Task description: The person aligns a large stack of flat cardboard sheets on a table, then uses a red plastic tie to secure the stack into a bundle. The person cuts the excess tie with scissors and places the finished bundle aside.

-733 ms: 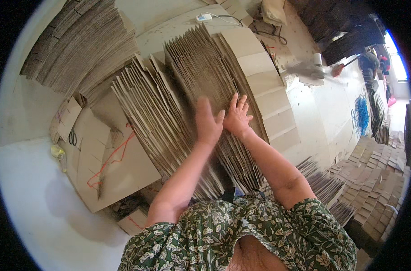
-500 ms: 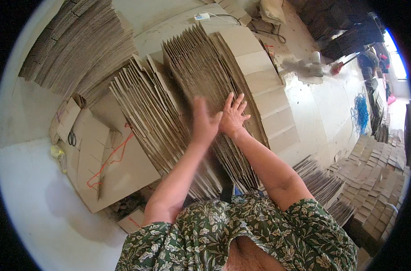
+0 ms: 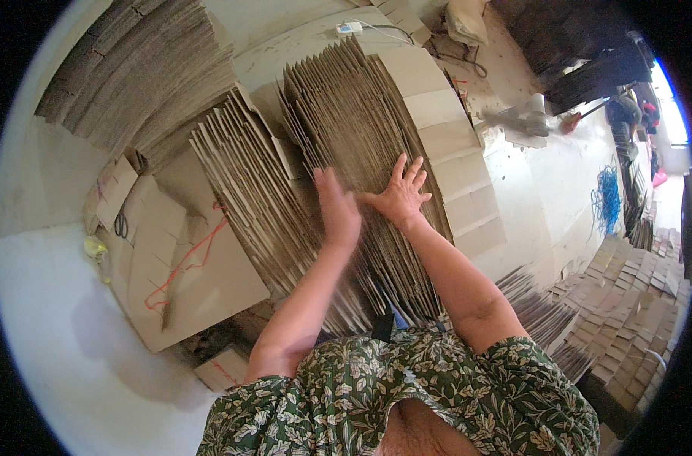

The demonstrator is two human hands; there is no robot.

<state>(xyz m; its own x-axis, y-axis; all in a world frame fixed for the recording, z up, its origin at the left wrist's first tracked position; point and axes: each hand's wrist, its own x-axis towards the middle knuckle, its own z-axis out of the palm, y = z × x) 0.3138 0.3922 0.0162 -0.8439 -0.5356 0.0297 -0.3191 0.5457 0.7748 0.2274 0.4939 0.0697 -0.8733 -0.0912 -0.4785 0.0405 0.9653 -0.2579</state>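
Two long rows of brown cardboard pieces, packed on edge, run away from me. My right hand (image 3: 401,194) lies with fingers spread on top of the right-hand cardboard row (image 3: 346,99). Beside it my left hand (image 3: 338,209), a little blurred, is held edge-on with its fingers stretched, at the left side of that row. Neither hand grasps anything. The left-hand cardboard row (image 3: 243,175) stands next to my left forearm, with a dark gap between the rows at their far part. Flat, lighter cardboard sheets (image 3: 445,140) overlap along the right row's far side.
At left, a cardboard sheet (image 3: 209,281) carries a red string (image 3: 185,267), with black-handled scissors (image 3: 121,225) nearby. A tall cardboard stack (image 3: 141,68) stands at back left. Blue twine (image 3: 607,199) and more cardboard (image 3: 620,289) lie right. A white power strip (image 3: 349,29) sits behind the rows.
My left hand has moved slightly left, apart from the right palm. My right hand's thumb now reaches out toward it, and the right row's far pieces look more even.
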